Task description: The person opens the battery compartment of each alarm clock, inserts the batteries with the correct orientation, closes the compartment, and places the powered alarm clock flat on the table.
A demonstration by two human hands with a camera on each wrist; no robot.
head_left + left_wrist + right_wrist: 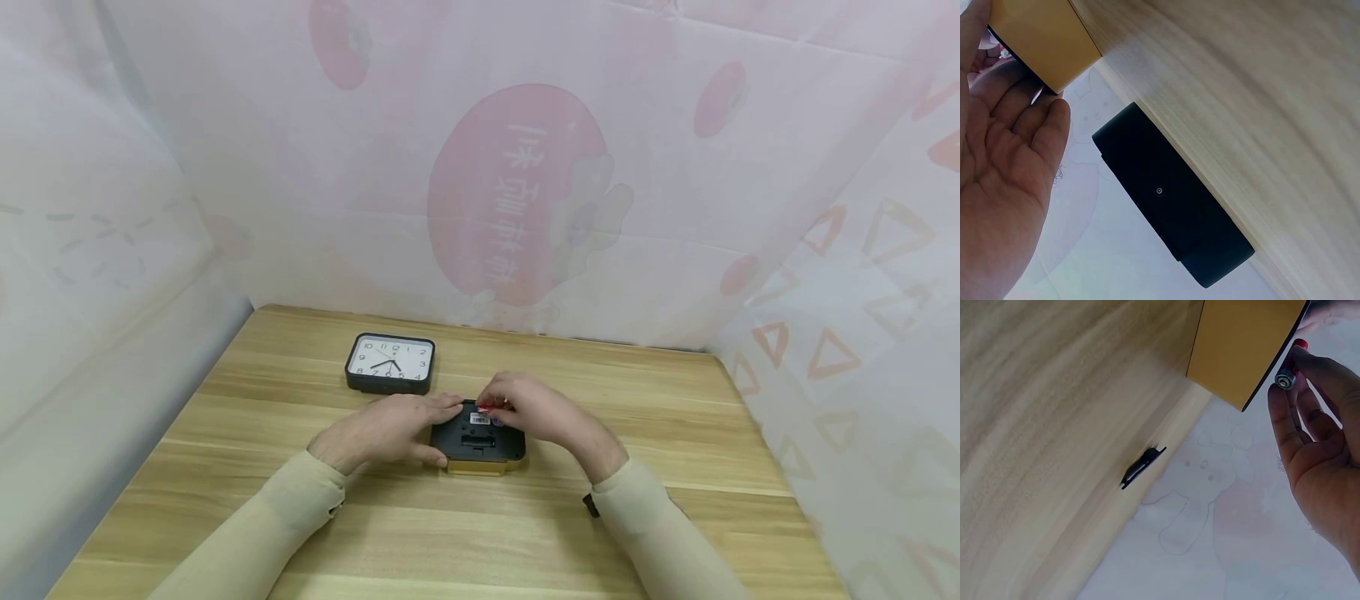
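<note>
A yellow clock with a black back (480, 467) lies face down on the table, its battery compartment (477, 442) uncovered. My left hand (397, 429) grips its left side, thumb at the near corner and fingers at the far edge. Just above the back, my right hand (536, 408) pinches a red AA-type battery (1292, 364) between thumb and fingertips. The right wrist view shows the battery's silver end close beside the clock's black edge. In the left wrist view, the fingers of the left hand lie along the yellow case (1047, 40).
A black clock with a white dial (390, 364) lies face up behind my left hand. The small black cover (1142, 467) lies on the wooden table (420, 533), partly behind my right sleeve in the head view. Printed cloth walls (360, 208) stand around the table.
</note>
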